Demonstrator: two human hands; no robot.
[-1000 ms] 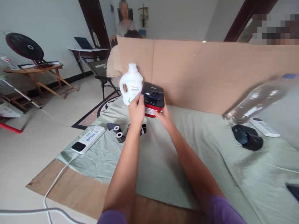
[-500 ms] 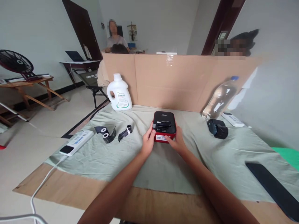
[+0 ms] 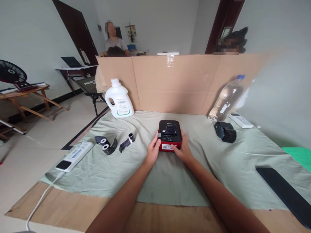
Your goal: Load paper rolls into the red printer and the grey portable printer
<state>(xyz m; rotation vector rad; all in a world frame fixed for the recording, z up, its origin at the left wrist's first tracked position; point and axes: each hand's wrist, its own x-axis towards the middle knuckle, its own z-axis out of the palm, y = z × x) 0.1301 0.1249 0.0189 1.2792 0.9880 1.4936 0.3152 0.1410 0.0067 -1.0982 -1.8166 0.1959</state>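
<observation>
A small red and black label printer (image 3: 169, 135) rests on the pale green cloth (image 3: 170, 168) in the middle of the table. My left hand (image 3: 153, 153) grips its left side and my right hand (image 3: 182, 151) grips its right side and front. Two black label rolls (image 3: 106, 146) with loose strips lie to the left of the printer, and a third small roll (image 3: 128, 139) sits closer to it.
A white detergent jug (image 3: 119, 99) stands at the back left against a cardboard screen (image 3: 175, 82). A clear water bottle (image 3: 227, 98), a black device (image 3: 225, 131) and a white remote (image 3: 241, 120) are at the right. A power strip (image 3: 74, 156) lies left; a dark flat object (image 3: 284, 192) lies right. A person sits beyond the screen.
Both hands brought the printer down from in front of the jug and set it on the cloth in the middle. The view swung right and settled.
</observation>
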